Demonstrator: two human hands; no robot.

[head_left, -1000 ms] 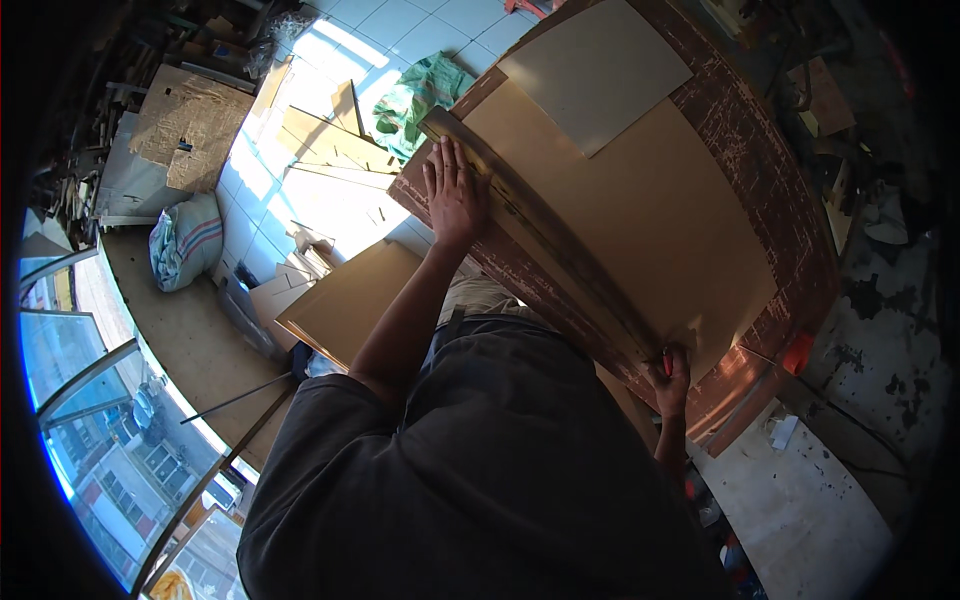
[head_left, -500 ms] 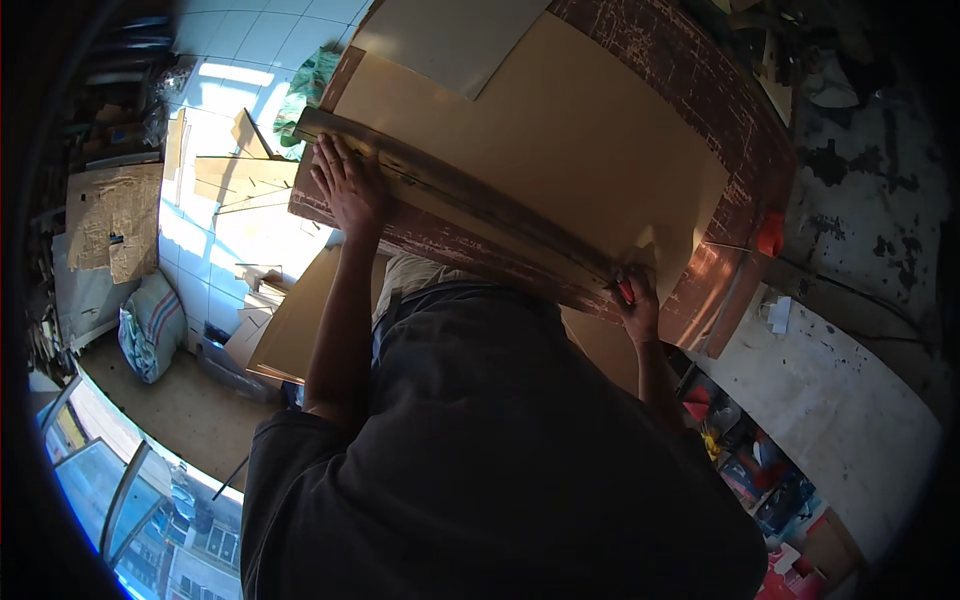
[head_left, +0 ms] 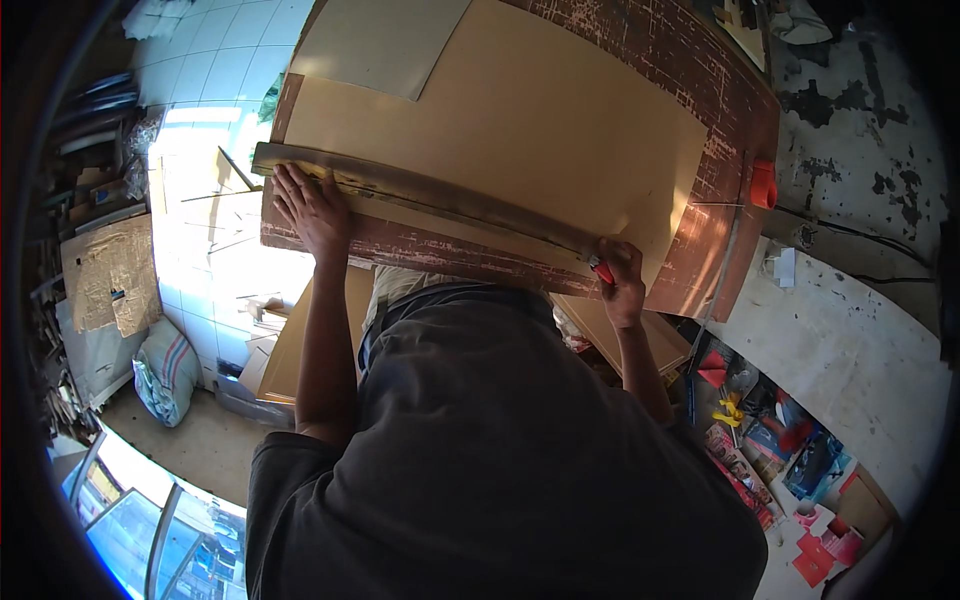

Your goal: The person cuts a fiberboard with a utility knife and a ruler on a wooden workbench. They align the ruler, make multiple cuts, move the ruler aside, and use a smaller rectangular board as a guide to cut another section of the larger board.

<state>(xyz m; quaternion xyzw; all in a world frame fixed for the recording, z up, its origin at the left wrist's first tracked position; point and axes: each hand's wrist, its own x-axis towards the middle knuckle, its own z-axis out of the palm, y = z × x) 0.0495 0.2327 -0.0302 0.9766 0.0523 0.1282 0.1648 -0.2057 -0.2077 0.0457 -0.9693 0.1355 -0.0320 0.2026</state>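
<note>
A large tan board sheet (head_left: 530, 120) lies on a worn reddish-brown work table (head_left: 740, 125). Across its near part runs a long dark straightedge (head_left: 440, 200), slanting down to the right. My left hand (head_left: 318, 215) is flat on the straightedge near its left end, fingers stretched out. At the other end, my right hand (head_left: 625, 285) is closed around a red utility knife (head_left: 602, 270); its tip is beside the straightedge and the blade is too small to make out. A smaller greyish sheet (head_left: 385, 40) rests on the tan sheet's far left part.
A red roll-shaped object (head_left: 763, 184) sits at the table's right edge. More tan boards (head_left: 290, 355) stand below the table's left side. A white sack (head_left: 168, 372) and cardboard (head_left: 110, 270) are further left. Colourful packages (head_left: 740, 470) lie at lower right.
The whole view has shifted, so table and hands appear further left. My left hand stays flat on the straightedge; my right hand still grips the utility knife by its right end.
</note>
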